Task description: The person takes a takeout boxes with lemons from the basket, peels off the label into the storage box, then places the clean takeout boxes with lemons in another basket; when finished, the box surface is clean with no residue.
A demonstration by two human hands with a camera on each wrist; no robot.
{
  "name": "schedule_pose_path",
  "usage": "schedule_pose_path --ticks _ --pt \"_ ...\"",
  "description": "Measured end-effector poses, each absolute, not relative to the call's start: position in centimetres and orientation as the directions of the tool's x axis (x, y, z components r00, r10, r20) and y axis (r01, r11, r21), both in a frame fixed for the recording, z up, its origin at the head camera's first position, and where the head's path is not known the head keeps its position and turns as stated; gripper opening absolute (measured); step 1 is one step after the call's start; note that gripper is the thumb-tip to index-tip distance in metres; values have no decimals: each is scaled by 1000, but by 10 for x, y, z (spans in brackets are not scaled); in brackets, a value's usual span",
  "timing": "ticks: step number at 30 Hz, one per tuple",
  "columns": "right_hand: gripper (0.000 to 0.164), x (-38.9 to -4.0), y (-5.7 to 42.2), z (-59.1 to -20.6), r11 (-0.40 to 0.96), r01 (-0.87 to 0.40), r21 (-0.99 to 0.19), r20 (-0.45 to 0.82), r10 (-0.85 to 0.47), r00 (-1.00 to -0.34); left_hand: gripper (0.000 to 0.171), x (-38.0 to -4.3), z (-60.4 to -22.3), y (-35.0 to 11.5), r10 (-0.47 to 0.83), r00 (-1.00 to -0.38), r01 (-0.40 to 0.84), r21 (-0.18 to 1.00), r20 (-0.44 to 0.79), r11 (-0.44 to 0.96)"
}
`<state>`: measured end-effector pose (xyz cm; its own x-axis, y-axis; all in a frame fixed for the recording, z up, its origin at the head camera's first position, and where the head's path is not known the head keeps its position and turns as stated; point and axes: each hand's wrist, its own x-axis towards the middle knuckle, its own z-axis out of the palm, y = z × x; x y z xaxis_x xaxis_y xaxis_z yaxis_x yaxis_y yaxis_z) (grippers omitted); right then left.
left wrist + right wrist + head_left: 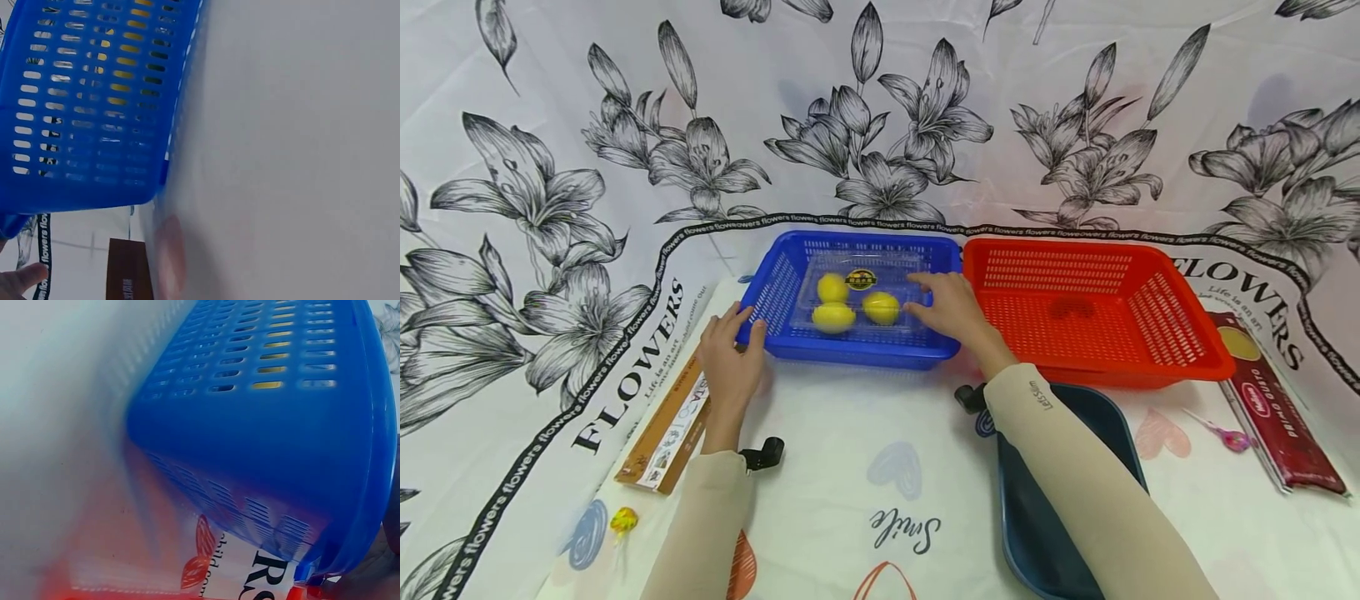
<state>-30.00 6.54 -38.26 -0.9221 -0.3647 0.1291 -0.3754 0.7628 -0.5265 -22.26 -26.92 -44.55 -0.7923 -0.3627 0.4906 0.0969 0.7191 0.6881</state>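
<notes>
A blue plastic basket (850,354) stands against the back of the table. In it lies a clear plastic box (895,260) with a black and gold label and three yellow lemons (882,308). My left hand (730,350) is at the basket's left front corner, fingers and thumb spread by the rim. Over the basket's right side reaches my right hand (951,308), its thumb and fingers parted near the right end of the clear box. Both wrist views show mostly the basket's slotted wall (87,112); the right fingers are hidden in the right wrist view.
A red basket (1075,367) adjoins the blue one. Beneath my right forearm is a dark blue tray (1022,517). A red packet (1277,408) and pink lollipop (1234,439) lie right; a brown box (662,433) and yellow lollipop (623,521) lie left.
</notes>
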Motion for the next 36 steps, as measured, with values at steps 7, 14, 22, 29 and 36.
schedule_pose_path --ticks 7,14,22,29,36 --pt "55 -301 61 -381 752 -380 -538 133 -370 -920 40 -225 -455 -274 -399 -751 173 739 527 651" --pt "56 -303 57 -380 742 -390 -545 136 -381 -915 36 -229 -462 -277 -440 -696 250 766 568 593" --pt "53 -313 63 -375 659 -350 -666 119 -369 -922 35 -233 -466 -274 -456 -698 250 784 552 568" --pt "43 -326 65 -369 500 -276 -821 120 -322 -939 33 -233 -466 -272 -463 -694 262 792 552 552" --pt "47 -336 64 -373 456 -175 -872 38 -294 -955 33 -231 -466 -273 -462 -694 262 791 552 552"
